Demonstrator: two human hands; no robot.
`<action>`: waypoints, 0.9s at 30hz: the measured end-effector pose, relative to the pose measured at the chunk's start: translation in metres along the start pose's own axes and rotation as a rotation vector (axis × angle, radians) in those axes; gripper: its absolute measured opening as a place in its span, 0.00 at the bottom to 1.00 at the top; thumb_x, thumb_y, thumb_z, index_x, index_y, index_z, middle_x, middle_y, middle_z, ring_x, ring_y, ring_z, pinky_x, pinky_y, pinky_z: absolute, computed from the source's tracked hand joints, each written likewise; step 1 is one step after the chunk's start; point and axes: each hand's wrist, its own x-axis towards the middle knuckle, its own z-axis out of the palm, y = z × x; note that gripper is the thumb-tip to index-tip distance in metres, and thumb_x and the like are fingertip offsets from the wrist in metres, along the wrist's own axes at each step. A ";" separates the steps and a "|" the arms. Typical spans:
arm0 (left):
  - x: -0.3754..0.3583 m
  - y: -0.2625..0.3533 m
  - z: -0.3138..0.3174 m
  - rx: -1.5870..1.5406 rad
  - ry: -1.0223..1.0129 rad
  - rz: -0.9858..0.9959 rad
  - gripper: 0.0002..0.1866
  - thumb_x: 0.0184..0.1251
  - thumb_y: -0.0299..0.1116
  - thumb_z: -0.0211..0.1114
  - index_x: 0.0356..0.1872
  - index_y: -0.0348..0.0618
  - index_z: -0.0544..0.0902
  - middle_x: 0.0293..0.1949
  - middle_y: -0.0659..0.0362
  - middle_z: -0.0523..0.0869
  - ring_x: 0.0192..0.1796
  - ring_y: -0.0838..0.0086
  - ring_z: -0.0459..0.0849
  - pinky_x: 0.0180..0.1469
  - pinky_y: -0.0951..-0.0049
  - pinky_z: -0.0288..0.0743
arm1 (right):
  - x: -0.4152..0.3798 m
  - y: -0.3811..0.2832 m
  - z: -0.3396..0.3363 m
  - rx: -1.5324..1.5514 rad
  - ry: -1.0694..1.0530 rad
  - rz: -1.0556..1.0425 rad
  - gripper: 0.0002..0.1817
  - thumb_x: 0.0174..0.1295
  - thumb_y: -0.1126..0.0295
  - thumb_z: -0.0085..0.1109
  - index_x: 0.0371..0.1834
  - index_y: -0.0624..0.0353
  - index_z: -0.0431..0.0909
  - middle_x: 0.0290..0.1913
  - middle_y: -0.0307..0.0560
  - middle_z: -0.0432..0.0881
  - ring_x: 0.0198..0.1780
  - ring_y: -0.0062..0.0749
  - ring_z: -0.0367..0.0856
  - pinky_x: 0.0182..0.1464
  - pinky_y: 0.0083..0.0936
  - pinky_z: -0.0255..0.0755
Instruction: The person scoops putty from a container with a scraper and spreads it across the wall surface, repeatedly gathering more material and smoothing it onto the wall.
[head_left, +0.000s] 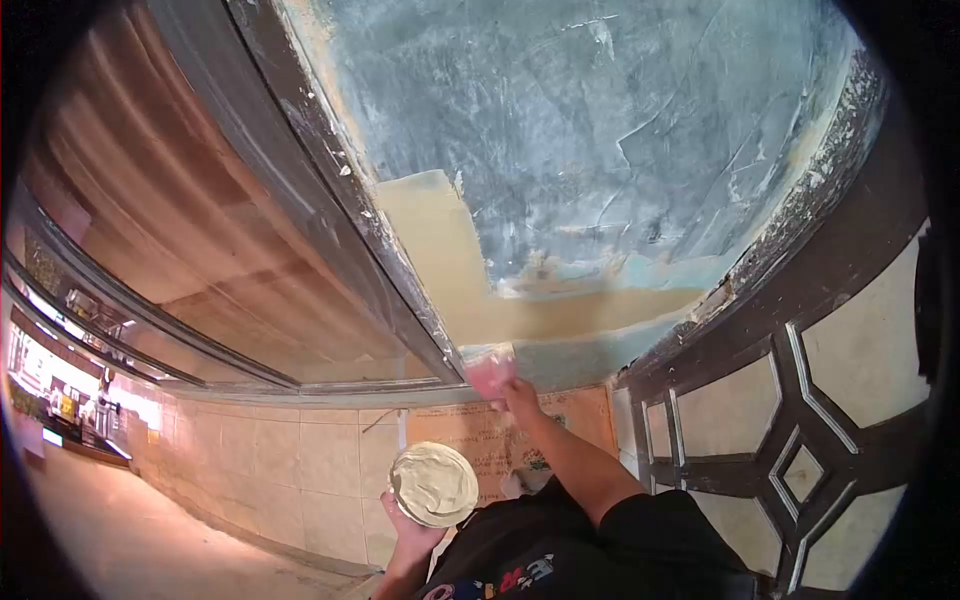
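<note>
My right hand point(517, 397) is closed around a pink putty scraper point(490, 374), whose pale-smeared edge lies at the lower left corner of the wall, beside the window frame. A band of cream-yellow putty point(430, 225) runs down along that frame and then to the right across the wall's lower part. Lower down, my left hand point(410, 528) grips a round tub point(434, 484) from below and the side. Thick cream putty with uneven folds fills the tub to near its rim. Most of the left fingers are hidden under it.
Blue-grey patchy wall point(560, 130) rises ahead. A dark window frame point(330, 200) with curtained glass stands left, and a dark panelled door point(800, 400) stands right. Printed orange sheeting point(580, 412) lies below, beside the tiled surface point(270, 455).
</note>
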 end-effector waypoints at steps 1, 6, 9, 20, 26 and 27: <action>-0.001 0.001 0.000 0.159 -0.002 0.086 0.39 0.53 0.62 0.48 0.63 0.49 0.67 0.62 0.54 0.71 0.63 0.58 0.70 0.63 0.51 0.65 | 0.008 0.024 -0.017 -0.109 -0.005 0.050 0.14 0.68 0.63 0.51 0.41 0.65 0.77 0.34 0.43 0.81 0.24 0.23 0.78 0.25 0.21 0.74; 0.005 0.006 0.013 0.024 -0.071 0.099 0.35 0.53 0.49 0.58 0.63 0.47 0.63 0.60 0.51 0.70 0.61 0.60 0.72 0.60 0.55 0.70 | -0.041 -0.019 -0.014 -0.546 0.089 -0.191 0.15 0.68 0.60 0.50 0.38 0.63 0.77 0.27 0.46 0.81 0.24 0.28 0.81 0.24 0.24 0.73; 0.019 -0.014 -0.017 -0.299 0.022 -0.214 0.38 0.58 0.59 0.54 0.64 0.45 0.62 0.61 0.51 0.68 0.62 0.60 0.70 0.61 0.52 0.68 | -0.033 -0.034 0.007 -0.653 0.134 -0.442 0.16 0.66 0.58 0.51 0.37 0.62 0.78 0.27 0.52 0.81 0.27 0.40 0.82 0.29 0.32 0.73; 0.036 -0.018 -0.003 -0.341 -0.061 -0.333 0.40 0.57 0.66 0.41 0.65 0.50 0.64 0.65 0.54 0.67 0.65 0.57 0.67 0.65 0.49 0.62 | -0.046 -0.126 -0.106 -0.496 0.537 -0.589 0.09 0.64 0.67 0.53 0.32 0.61 0.78 0.31 0.57 0.82 0.34 0.48 0.83 0.36 0.35 0.74; 0.038 -0.021 -0.013 -0.279 -0.053 -0.322 0.39 0.58 0.65 0.40 0.64 0.49 0.65 0.64 0.53 0.67 0.64 0.57 0.68 0.63 0.48 0.64 | -0.027 -0.024 -0.155 -0.776 0.484 -0.504 0.05 0.63 0.73 0.54 0.30 0.63 0.74 0.30 0.48 0.83 0.34 0.28 0.81 0.37 0.28 0.74; 0.040 -0.022 -0.013 -0.397 -0.040 -0.365 0.39 0.58 0.65 0.40 0.64 0.48 0.66 0.64 0.53 0.68 0.64 0.57 0.69 0.63 0.49 0.64 | -0.026 -0.022 -0.140 -0.692 0.408 -0.492 0.03 0.63 0.75 0.54 0.32 0.63 0.74 0.31 0.47 0.83 0.35 0.27 0.81 0.37 0.27 0.74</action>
